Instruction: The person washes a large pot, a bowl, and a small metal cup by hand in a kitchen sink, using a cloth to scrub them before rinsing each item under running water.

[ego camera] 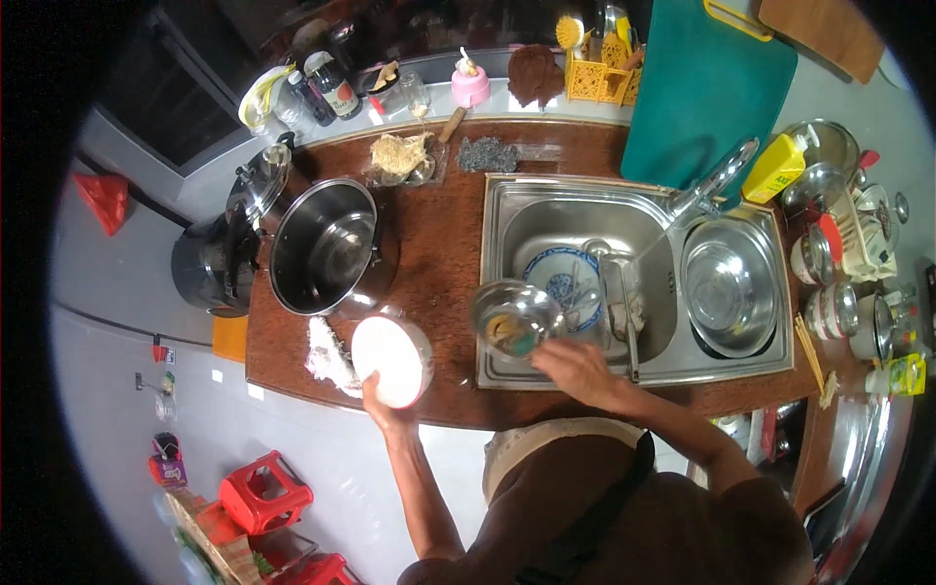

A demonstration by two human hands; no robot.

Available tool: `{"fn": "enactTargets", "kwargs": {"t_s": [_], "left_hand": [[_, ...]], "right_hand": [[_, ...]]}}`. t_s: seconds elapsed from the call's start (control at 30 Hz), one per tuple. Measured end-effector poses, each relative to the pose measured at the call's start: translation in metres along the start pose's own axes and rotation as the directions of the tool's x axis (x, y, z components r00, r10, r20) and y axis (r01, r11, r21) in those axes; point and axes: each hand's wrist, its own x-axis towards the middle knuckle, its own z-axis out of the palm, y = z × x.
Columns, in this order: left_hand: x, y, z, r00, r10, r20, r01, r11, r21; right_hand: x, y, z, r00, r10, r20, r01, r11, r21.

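My left hand (389, 406) grips the rim of a white bowl (387, 362) above the counter's front edge, its pale inside facing up. A steel bowl (515, 318) is in my right hand (578, 369), held over the left front rim of the sink. Something yellowish and greenish shows in the steel bowl; I cannot tell what. Inside the sink basin (658, 292) lies a blue-and-white plate (537, 274) with spoon-like utensils on it. A thin stream of water seems to run from the faucet (713, 190). Left of the white bowl lies a crumpled whitish cloth or bag (327, 355).
A large steel pot (322, 248) stands on the counter at left, beside a dark pressure cooker (212, 267). A steel basin (731, 289) fills the right sink compartment. Behind the sink lean a green cutting board (706, 88) and a yellow soap bottle (775, 168). Chopsticks (809, 355) lie at right.
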Motion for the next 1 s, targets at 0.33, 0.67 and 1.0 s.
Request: {"fn": "enactTargets", "kwargs": {"t_s": [0.33,0.67,1.0], "left_hand": [[-0.031,0.017,-0.047,1.0,-0.008,0.002,0.007,0.895,0.446],[-0.013,-0.017,-0.085,0.95,0.197,0.242,-0.311,0.66,0.684],[-0.012,-0.018,-0.064,0.936,0.243,0.256,-0.325,0.311,0.893]], "right_hand": [[0.019,-0.028,0.078,0.842,-0.498,0.207,0.514,0.857,-0.029],[0.012,-0.019,0.104,0.837,-0.542,0.072,0.544,0.839,-0.009],[0.012,-0.016,0.105,0.832,-0.553,0.048,0.555,0.83,-0.057]]}}
